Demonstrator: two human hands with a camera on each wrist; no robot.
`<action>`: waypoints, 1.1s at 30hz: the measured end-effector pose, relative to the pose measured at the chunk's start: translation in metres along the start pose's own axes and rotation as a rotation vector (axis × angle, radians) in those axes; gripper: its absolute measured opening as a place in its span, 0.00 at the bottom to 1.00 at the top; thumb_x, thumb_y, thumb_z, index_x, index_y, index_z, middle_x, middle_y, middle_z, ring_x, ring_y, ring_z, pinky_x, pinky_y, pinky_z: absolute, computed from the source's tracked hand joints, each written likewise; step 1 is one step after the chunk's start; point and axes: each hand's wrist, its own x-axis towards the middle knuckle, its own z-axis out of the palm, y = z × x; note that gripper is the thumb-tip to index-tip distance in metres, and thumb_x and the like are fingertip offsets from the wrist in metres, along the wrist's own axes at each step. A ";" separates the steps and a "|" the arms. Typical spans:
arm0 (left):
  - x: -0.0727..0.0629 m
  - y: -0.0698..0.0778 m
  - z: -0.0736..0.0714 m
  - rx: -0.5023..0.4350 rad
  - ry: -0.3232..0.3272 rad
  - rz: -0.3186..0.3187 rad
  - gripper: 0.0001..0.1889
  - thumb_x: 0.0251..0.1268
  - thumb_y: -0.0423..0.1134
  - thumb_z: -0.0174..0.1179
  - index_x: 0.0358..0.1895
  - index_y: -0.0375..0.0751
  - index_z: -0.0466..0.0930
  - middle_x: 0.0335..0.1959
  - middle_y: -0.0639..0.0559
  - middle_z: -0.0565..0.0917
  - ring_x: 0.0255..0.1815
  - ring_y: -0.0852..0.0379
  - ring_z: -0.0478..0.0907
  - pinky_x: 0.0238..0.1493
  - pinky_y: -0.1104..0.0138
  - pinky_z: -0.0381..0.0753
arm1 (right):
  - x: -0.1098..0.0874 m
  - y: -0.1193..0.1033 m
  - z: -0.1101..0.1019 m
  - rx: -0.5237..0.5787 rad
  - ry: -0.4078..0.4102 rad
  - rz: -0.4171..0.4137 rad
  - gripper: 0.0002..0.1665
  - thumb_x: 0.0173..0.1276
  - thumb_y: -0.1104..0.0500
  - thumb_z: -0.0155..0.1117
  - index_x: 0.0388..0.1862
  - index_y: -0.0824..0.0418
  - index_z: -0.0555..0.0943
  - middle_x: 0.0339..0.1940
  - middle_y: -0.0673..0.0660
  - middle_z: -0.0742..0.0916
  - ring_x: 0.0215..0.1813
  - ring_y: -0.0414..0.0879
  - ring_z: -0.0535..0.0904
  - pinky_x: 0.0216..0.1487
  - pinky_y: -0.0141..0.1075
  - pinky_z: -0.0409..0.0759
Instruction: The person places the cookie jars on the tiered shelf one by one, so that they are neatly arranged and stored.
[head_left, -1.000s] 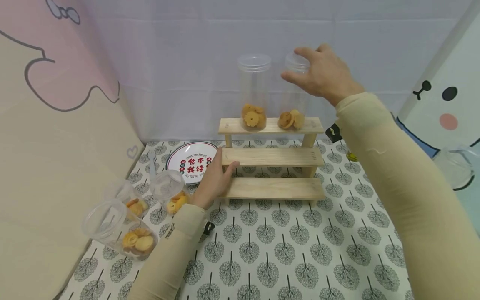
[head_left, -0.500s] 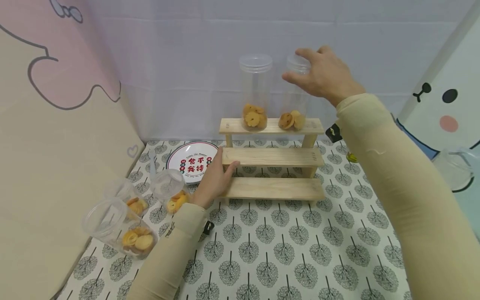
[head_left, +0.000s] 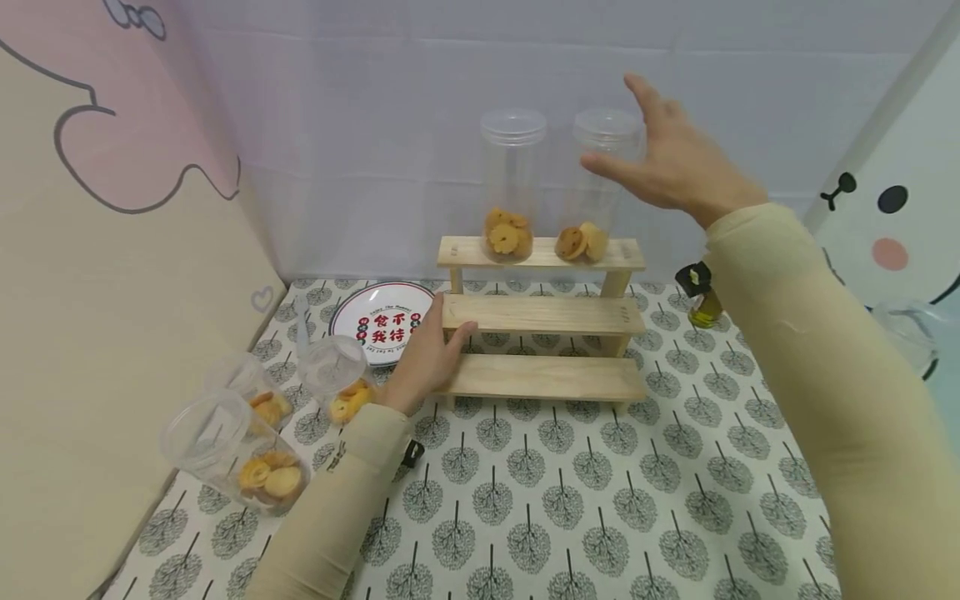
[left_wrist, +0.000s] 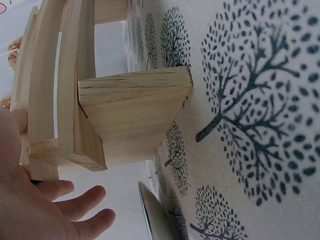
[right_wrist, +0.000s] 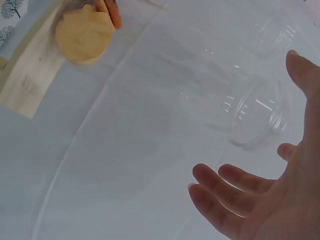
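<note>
A three-tier wooden shelf (head_left: 543,315) stands on the patterned tablecloth. My left hand (head_left: 429,358) holds the left end of its middle plank, the thumb over the front edge; in the left wrist view, the other fingers spread past the plank's end. Two tall clear lidded jars with cookies stand upright on the top plank, a left jar (head_left: 512,179) and a right jar (head_left: 596,192). My right hand (head_left: 678,171) hovers beside the right jar's lid, fingers spread, nothing in it. In the right wrist view, the jar's lid (right_wrist: 260,112) appears apart from the fingers.
On the left, several clear jars of cookies (head_left: 232,450) lie or lean, near a white plate (head_left: 386,321) with red characters. A small bottle of yellow liquid (head_left: 705,310) stands right of the shelf. A clear pitcher-like vessel (head_left: 907,329) is at the far right edge.
My right hand has let go of the right jar's lid and moved right, its fingers spreading. The jar stays on the top plank. My left hand keeps its place on the shelf.
</note>
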 end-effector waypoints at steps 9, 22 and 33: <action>0.004 0.003 0.007 -0.017 -0.019 -0.002 0.51 0.66 0.75 0.38 0.82 0.49 0.33 0.81 0.43 0.50 0.79 0.43 0.53 0.78 0.50 0.53 | -0.063 0.050 -0.020 -0.104 0.035 0.018 0.60 0.66 0.28 0.57 0.80 0.33 0.28 0.80 0.72 0.49 0.69 0.77 0.62 0.52 0.76 0.65; 0.005 -0.001 0.004 -0.024 -0.013 -0.032 0.51 0.64 0.77 0.37 0.82 0.54 0.32 0.81 0.44 0.50 0.79 0.42 0.53 0.78 0.47 0.52 | -0.156 0.158 -0.013 -0.237 0.233 0.124 0.59 0.68 0.31 0.57 0.83 0.53 0.40 0.70 0.83 0.59 0.58 0.77 0.62 0.49 0.73 0.65; 0.003 -0.005 0.000 -0.041 -0.018 -0.051 0.50 0.65 0.76 0.38 0.82 0.56 0.31 0.81 0.43 0.50 0.79 0.40 0.53 0.78 0.45 0.53 | -0.196 0.223 0.000 -0.194 0.419 0.200 0.68 0.58 0.14 0.38 0.82 0.60 0.45 0.79 0.73 0.55 0.78 0.71 0.48 0.76 0.67 0.46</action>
